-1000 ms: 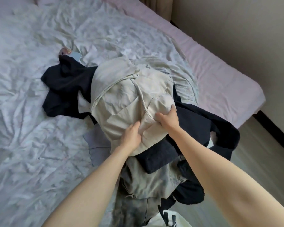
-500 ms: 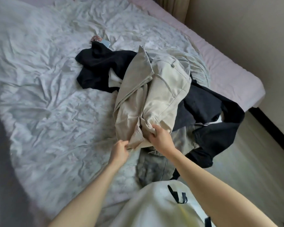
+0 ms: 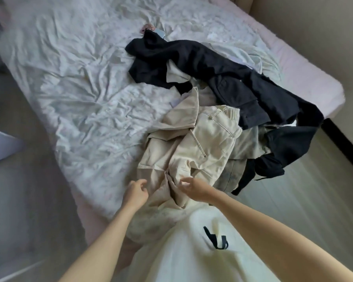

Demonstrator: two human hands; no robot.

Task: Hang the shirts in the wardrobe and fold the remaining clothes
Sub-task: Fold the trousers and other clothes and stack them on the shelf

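Observation:
Crumpled beige trousers (image 3: 194, 143) lie at the near edge of the bed, pulled out of the pile of clothes. My left hand (image 3: 136, 193) and my right hand (image 3: 195, 189) hover over their near end, fingers loosely curled, with no fabric seen between them. Behind the trousers a long black garment (image 3: 192, 60) stretches across the bed. A dark grey piece (image 3: 240, 94) overlaps it. A washed grey-green garment (image 3: 247, 145) lies to the right under the beige one. Another black garment (image 3: 289, 147) hangs off the bed's corner.
The wrinkled pale sheet (image 3: 80, 88) covers the bed to the left. A small pink item and a phone (image 3: 154, 31) lie beyond the black garment. A pale garment (image 3: 243, 55) lies at the far right. Wooden floor (image 3: 293, 200) runs along both sides; white furniture (image 3: 0, 145) stands left.
Both hands dragged the beige trousers off the pile toward the bed's near edge and let go. The view has pulled back from the bed.

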